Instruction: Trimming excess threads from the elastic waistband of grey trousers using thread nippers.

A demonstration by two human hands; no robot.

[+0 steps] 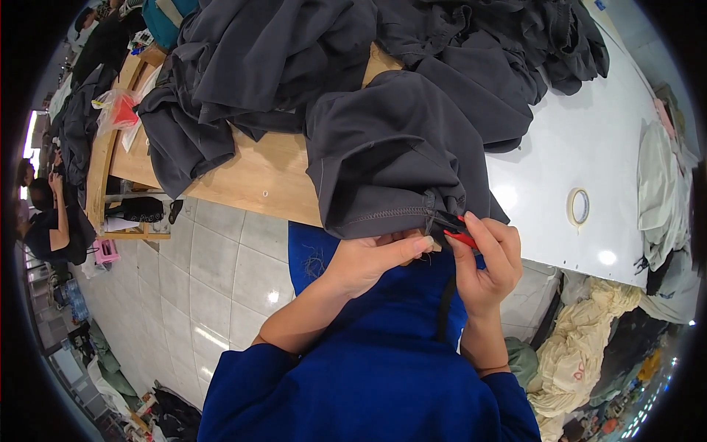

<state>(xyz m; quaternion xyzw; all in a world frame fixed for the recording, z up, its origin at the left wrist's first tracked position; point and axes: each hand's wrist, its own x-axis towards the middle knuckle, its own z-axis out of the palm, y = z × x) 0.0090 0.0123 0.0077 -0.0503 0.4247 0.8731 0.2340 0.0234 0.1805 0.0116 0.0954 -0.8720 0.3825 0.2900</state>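
Observation:
A dark grey garment [394,162] lies bunched over the table edge in front of me, with a zigzag-stitched hem turned toward me. My left hand [368,261] is closed on that hem, thumb on top and fingers partly hidden beneath the cloth. In my right hand [490,254] is a pair of small thread snips [461,239] with red and black parts, pinched between thumb and fingers. Their black tips rest against the seam at the hem's right end; whether the blades touch a thread is too small to tell. Dark loose threads [314,264] cling to my blue clothing.
More dark grey garments [272,59] are heaped across the wooden table [258,173]. On the white table [545,214] to the right sits a tape roll [579,206]. Cream cloth bundles [582,353] lie at lower right. At far left another person [59,221] is near a pink stool [106,250].

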